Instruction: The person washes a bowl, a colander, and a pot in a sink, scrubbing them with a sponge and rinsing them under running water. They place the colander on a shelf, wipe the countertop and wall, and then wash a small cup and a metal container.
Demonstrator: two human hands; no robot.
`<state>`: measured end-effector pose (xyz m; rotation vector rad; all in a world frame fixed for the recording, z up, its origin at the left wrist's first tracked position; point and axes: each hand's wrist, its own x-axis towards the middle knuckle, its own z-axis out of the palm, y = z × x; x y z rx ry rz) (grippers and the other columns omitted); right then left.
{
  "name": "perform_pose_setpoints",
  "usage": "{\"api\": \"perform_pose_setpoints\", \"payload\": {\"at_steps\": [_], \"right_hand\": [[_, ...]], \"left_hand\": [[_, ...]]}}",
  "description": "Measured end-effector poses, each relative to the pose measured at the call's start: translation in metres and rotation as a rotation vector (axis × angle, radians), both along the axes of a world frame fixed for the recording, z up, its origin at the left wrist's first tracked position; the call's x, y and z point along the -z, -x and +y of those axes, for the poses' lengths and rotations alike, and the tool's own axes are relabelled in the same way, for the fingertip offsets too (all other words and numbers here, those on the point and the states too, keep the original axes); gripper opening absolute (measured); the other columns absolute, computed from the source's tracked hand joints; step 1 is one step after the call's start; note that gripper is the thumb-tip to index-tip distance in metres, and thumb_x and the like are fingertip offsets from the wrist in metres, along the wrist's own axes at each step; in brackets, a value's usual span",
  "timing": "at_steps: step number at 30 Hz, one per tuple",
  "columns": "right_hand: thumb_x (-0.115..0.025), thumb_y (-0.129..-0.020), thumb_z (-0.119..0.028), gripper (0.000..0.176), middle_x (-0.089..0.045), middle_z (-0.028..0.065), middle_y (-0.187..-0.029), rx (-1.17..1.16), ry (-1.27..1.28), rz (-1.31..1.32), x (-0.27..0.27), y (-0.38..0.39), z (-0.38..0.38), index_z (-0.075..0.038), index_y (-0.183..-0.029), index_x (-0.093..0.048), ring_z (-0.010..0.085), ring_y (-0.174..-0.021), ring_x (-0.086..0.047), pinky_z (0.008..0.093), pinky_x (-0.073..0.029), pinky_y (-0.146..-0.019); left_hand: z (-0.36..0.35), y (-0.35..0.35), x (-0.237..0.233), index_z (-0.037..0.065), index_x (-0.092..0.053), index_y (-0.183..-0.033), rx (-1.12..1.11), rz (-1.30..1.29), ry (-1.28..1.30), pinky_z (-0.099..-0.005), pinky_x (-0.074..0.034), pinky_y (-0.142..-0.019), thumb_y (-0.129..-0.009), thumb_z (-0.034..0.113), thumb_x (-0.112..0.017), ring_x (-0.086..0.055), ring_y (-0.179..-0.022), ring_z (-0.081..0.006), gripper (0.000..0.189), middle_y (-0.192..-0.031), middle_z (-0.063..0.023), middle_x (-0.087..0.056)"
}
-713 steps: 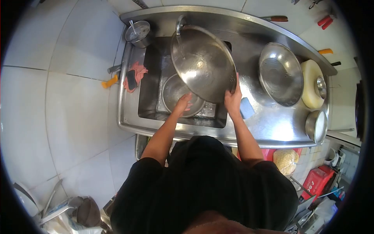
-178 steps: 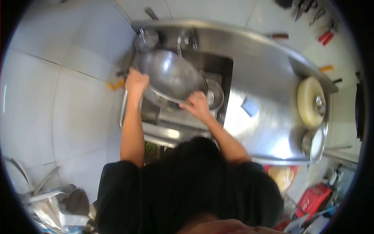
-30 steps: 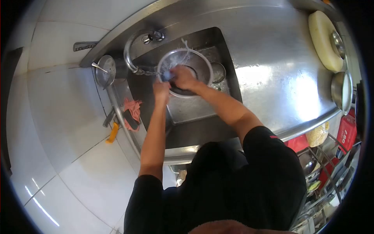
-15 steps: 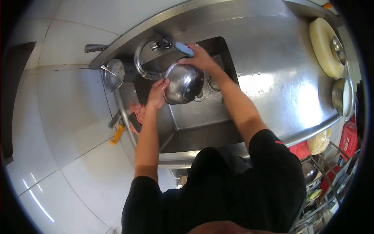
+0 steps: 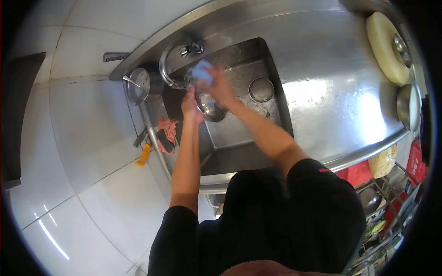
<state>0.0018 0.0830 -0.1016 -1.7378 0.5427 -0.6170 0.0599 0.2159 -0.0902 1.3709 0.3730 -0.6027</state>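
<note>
Over the sink (image 5: 230, 161), my left hand (image 5: 190, 106) grips a shiny metal bowl (image 5: 212, 108) by its near-left side. The bowl is tilted and partly covered by my hands and forearm. My right hand (image 5: 220, 87), smeared by motion, holds a blue sponge (image 5: 201, 71) at the bowl's upper part. Just left of the bowl, the curved faucet (image 5: 164, 64) reaches down beside my left hand. Whether the sponge touches the metal is hard to make out.
A round drain strainer (image 5: 261, 89) shows in the basin. At left are a pot with a spoon (image 5: 138, 85), a pink cloth (image 5: 168, 129) and a yellow handle (image 5: 143, 155). On the right counter stand a thick cream-coloured round block (image 5: 384, 50) and a metal basin (image 5: 407, 108).
The bowl has turned and tipped lower toward the faucet, showing less of its outside. My right hand with the sponge has moved left and down across it.
</note>
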Motion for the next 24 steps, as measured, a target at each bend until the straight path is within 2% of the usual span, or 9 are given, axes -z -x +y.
{"api": "perform_pose_setpoints", "payload": {"at_steps": [1, 5, 7, 13, 16, 17, 18, 20, 24], "right_hand": [[-0.073, -0.085, -0.019, 0.041, -0.055, 0.0192, -0.124, 0.020, 0.242, -0.119, 0.002, 0.015, 0.024, -0.009, -0.124, -0.063, 0.0337, -0.115, -0.056, 0.0411, -0.047, -0.095], [-0.076, -0.079, -0.008, 0.049, -0.051, 0.0177, -0.131, -0.065, -0.237, -0.004, 0.014, 0.117, 0.038, -0.010, -0.126, -0.063, 0.0339, -0.116, -0.054, 0.0382, -0.046, -0.096], [-0.077, -0.077, -0.007, 0.047, -0.058, 0.0199, -0.119, -0.034, -0.270, 0.122, 0.023, 0.167, 0.011, -0.009, -0.122, -0.065, 0.0357, -0.111, -0.057, 0.0397, -0.048, -0.094], [-0.079, -0.073, -0.009, 0.049, -0.056, 0.0186, -0.121, 0.095, 0.196, 0.238, -0.024, 0.262, -0.078, -0.010, -0.120, -0.066, 0.0355, -0.111, -0.055, 0.0411, -0.046, -0.094], [-0.079, -0.072, -0.009, 0.052, -0.054, 0.0191, -0.124, 0.105, 0.338, 0.320, -0.022, 0.287, -0.089, -0.010, -0.121, -0.065, 0.0367, -0.115, -0.051, 0.0443, -0.043, -0.096], [-0.079, -0.072, -0.010, 0.052, -0.053, 0.0197, -0.124, 0.102, 0.381, 0.314, -0.012, 0.296, -0.089, -0.010, -0.122, -0.065, 0.0374, -0.114, -0.051, 0.0454, -0.043, -0.096], [-0.078, -0.072, -0.010, 0.053, -0.053, 0.0204, -0.124, 0.097, 0.423, 0.298, 0.000, 0.302, -0.088, -0.010, -0.123, -0.064, 0.0380, -0.113, -0.050, 0.0464, -0.042, -0.095], [-0.078, -0.073, -0.012, 0.054, -0.052, 0.0217, -0.125, 0.081, 0.489, 0.285, 0.012, 0.305, -0.085, -0.011, -0.124, -0.063, 0.0393, -0.111, -0.050, 0.0481, -0.041, -0.094], [-0.077, -0.073, -0.016, 0.055, -0.050, 0.0239, -0.125, 0.078, 0.562, 0.327, 0.025, 0.312, -0.084, -0.011, -0.125, -0.061, 0.0416, -0.108, -0.049, 0.0497, -0.040, -0.093]], "left_hand": [[-0.003, -0.010, 0.003, 0.002, -0.060, -0.120, -0.063, 0.016, 0.025, -0.0425, -0.053, -0.086, -0.098, 0.036, -0.058, -0.064, -0.098, -0.0247, 0.040, -0.114, -0.0080, -0.065], [0.004, -0.029, 0.013, -0.001, -0.067, -0.108, -0.038, -0.139, -0.007, -0.0315, -0.051, -0.080, -0.092, 0.027, -0.068, -0.062, -0.091, -0.0175, 0.031, -0.106, -0.0069, -0.067], [-0.005, -0.023, -0.016, 0.000, -0.068, -0.105, 0.078, -0.096, -0.092, -0.0305, -0.051, -0.076, -0.089, 0.027, -0.073, -0.063, -0.086, -0.0166, 0.032, -0.102, -0.0076, -0.068], [-0.066, 0.026, -0.075, 0.001, -0.070, -0.097, 0.461, -0.217, -0.191, -0.0259, -0.047, -0.060, -0.080, 0.026, -0.082, -0.059, -0.065, -0.0098, 0.032, -0.075, -0.0023, -0.067], [-0.126, 0.094, -0.125, 0.003, -0.071, -0.084, 0.760, -0.749, -0.188, -0.0301, -0.044, -0.055, -0.078, 0.031, -0.082, -0.054, -0.061, -0.0090, 0.030, -0.070, -0.0036, -0.065], [-0.139, 0.110, -0.116, 0.005, -0.071, -0.081, 0.951, -0.827, -0.331, -0.0332, -0.046, -0.058, -0.077, 0.027, -0.080, -0.059, -0.062, -0.0153, 0.024, -0.070, -0.0081, -0.064], [-0.157, 0.125, -0.093, 0.007, -0.070, -0.077, 0.913, -1.144, -0.016, -0.0369, -0.047, -0.061, -0.074, 0.022, -0.076, -0.063, -0.067, -0.0235, 0.016, -0.071, -0.0097, -0.063], [-0.185, 0.153, -0.064, 0.013, -0.072, -0.074, 0.931, -1.527, -0.012, -0.0434, -0.042, -0.091, -0.075, 0.021, -0.074, -0.064, -0.076, -0.0182, 0.008, -0.072, 0.0008, -0.065], [-0.216, 0.191, -0.019, 0.019, -0.073, -0.083, 0.910, -1.472, -0.097, -0.0499, -0.030, -0.106, -0.068, 0.017, -0.075, -0.059, -0.094, -0.0172, 0.015, -0.081, 0.0044, -0.064]]}}
